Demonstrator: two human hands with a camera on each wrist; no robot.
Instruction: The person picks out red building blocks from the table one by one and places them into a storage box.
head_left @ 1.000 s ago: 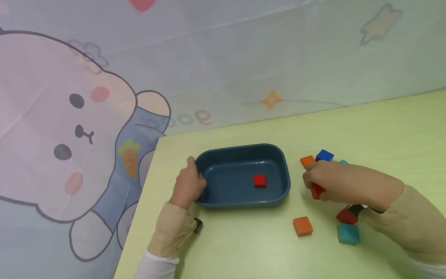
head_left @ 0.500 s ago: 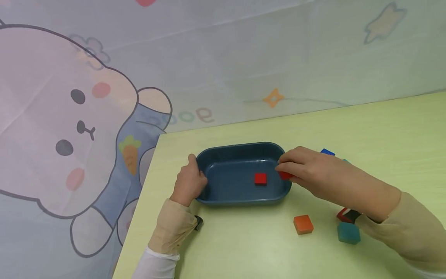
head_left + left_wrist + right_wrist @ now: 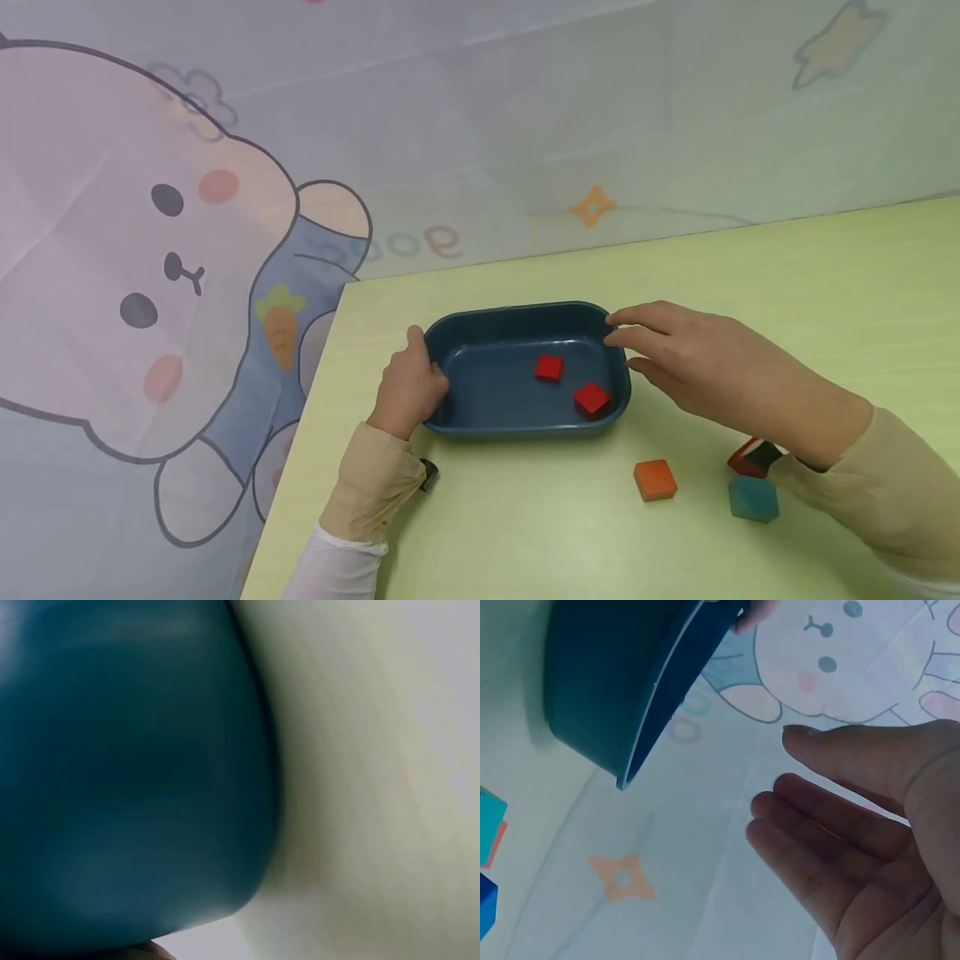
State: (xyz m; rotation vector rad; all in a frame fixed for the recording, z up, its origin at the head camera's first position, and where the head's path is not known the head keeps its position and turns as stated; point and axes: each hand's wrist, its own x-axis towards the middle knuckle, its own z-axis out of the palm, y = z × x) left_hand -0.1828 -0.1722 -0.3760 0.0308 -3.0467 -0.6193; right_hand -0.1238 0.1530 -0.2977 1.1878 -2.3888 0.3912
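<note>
My left hand (image 3: 408,387) grips the left end of a dark blue, round-cornered tray (image 3: 491,408). In the left wrist view the tray's outer wall (image 3: 135,765) fills the left half. Inside the tray lie two red blocks, one (image 3: 549,367) near the middle and another (image 3: 592,400) by the front right corner. Fingers spread and with nothing in them, my right hand (image 3: 705,358) hovers at the tray's right rim. The right wrist view shows the thumb apart from the other fingers.
On the pale green table (image 3: 525,517), an orange block (image 3: 656,480) and a teal block (image 3: 753,498) sit in front of my right forearm. A red block (image 3: 746,457) is partly covered by the wrist strap. The right wrist view has a blue block (image 3: 486,904) at its left edge.
My right hand carried a red block from the right over to the tray and let it go inside. The other red block shifted slightly. My left hand kept its hold.
</note>
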